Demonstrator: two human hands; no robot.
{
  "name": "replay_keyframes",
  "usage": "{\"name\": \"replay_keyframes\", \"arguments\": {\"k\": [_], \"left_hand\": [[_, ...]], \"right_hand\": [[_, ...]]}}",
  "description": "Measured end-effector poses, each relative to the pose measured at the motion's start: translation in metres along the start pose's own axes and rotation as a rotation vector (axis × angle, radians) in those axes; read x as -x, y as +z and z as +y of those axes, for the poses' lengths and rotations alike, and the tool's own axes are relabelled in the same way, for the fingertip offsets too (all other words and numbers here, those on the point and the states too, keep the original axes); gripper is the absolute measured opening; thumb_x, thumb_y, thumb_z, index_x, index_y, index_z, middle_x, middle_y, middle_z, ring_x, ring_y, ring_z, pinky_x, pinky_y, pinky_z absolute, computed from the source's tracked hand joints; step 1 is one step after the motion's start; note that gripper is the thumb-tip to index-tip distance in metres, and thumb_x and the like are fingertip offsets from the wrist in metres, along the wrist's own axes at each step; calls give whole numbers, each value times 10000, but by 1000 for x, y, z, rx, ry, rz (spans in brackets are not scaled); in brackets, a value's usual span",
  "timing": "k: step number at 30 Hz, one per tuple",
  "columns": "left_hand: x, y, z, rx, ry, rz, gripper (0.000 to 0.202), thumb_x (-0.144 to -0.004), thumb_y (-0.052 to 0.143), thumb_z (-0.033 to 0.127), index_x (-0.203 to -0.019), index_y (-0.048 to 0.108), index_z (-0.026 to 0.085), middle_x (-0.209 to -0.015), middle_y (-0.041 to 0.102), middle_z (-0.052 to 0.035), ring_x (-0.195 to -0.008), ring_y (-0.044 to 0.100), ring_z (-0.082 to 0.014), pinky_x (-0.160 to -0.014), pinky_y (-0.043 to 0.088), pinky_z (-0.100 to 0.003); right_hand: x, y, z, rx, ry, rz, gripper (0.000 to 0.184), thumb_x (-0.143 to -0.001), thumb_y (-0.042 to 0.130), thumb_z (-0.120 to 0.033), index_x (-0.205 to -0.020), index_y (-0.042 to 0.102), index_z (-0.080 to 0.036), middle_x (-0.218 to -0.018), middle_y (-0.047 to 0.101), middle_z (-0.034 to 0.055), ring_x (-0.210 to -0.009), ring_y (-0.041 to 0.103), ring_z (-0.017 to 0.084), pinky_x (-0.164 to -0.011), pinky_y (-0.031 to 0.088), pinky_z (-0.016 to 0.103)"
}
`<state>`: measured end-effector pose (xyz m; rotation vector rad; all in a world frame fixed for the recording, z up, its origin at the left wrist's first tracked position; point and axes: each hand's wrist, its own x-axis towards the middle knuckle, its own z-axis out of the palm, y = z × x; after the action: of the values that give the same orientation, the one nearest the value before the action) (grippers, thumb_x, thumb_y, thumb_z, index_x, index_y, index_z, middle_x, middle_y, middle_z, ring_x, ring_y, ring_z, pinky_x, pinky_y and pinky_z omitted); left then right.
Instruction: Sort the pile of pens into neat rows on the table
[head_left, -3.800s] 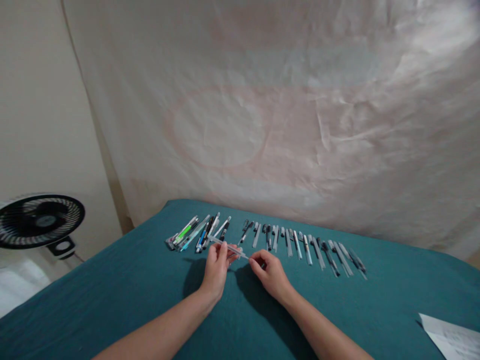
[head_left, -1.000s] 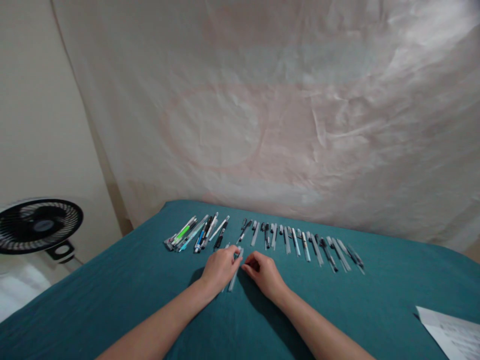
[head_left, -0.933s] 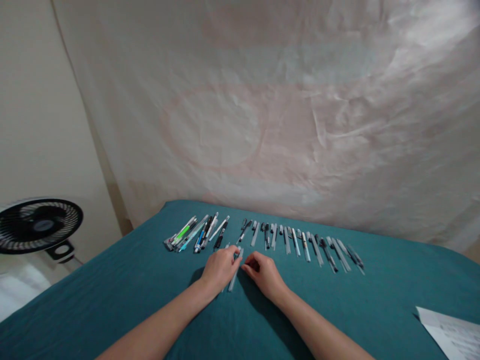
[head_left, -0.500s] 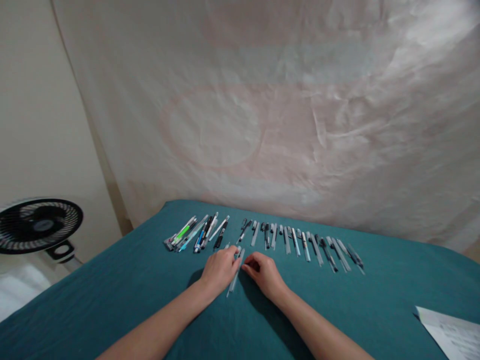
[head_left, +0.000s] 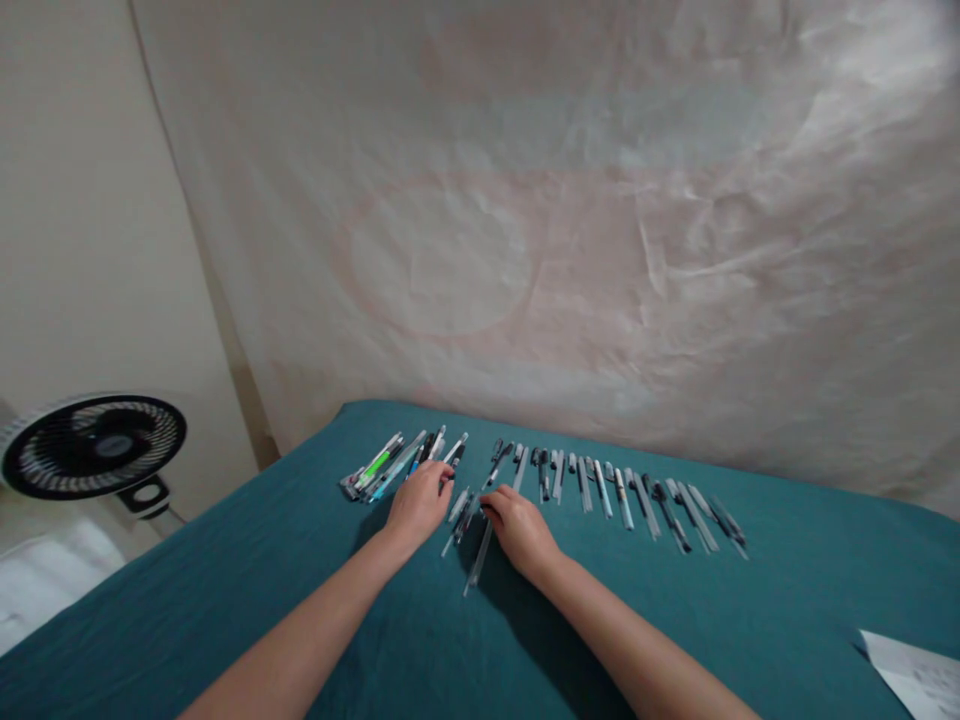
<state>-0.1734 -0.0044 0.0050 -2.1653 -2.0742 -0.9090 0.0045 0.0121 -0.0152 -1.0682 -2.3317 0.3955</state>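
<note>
My left hand reaches forward with its fingers stretched flat over the right edge of a loose bundle of pens, one of them green. My right hand lies beside it, fingers curled, pinching the upper end of a clear pen that lies slanted on the teal cloth. Two more pens lie between my hands. A tidy row of pens runs from just beyond my right hand off to the right.
A black fan stands off the table's left edge. A sheet of paper lies at the near right corner. A wrinkled pale sheet hangs behind the table.
My left hand let go of the clear pen and moved forward and left onto the bundle. The clear pen now lies lower on the cloth by my right hand. The view shifted slightly.
</note>
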Motion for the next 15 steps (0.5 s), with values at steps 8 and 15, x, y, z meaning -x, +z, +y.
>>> {"name": "replay_keyframes", "arguments": {"k": [8,15], "left_hand": [[-2,3,-24,-71,-20,50,158,-777,492,267,-862,586,172,-887,577,-71,-876,531,-185,-799,362,-292],[3,5,-13,-100,-17,7,196,-781,483,328,-862,597,190,-896,583,-66,-898,524,-201,-809,359,-302]], "right_hand": [[-2,-3,-9,141,-10,-26,110,-778,507,-170,-838,587,-216,-856,585,27,-803,550,149,-693,383,214],[-2,-5,-8,162,0,11,98,-793,510,-239,-841,594,-225,-838,586,22,-768,563,151,-657,382,214]]}}
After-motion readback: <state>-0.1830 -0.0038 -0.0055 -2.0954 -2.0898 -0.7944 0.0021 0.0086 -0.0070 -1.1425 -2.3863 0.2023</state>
